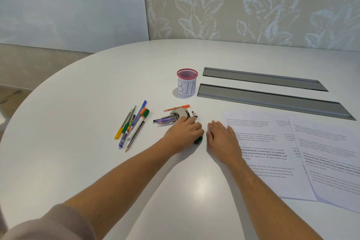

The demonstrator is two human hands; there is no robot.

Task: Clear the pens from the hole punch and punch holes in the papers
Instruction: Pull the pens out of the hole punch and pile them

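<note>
Clearly the clearing is only partly done: the hole punch (180, 114) sits near the middle of the table (81, 103), with several pens (165, 120) and pencils lying across and through it, an orange one along its far side. The left hand (184, 132) rests against the punch's near side, its fingers (190, 121) curled together over something dark and green (198, 140) that pokes out beneath the palm, probably a marker; I cannot tell how firmly it is gripped. The right hand (221, 138) lies flat on the table just beside the left, fingers loosely together and holding nothing, its outer edge overlapping the nearest sheet, likely to steady things.

A second bunch of pens (132, 124) lies to the left, well apart from the punch, seemingly a set-aside pile. The papers (272, 146) are spread to the right, overlapping, not yet punched.

Behind the punch stands a red mesh cup (187, 83) labelled "BIN"; nothing shows inside it from this angle.
</note>
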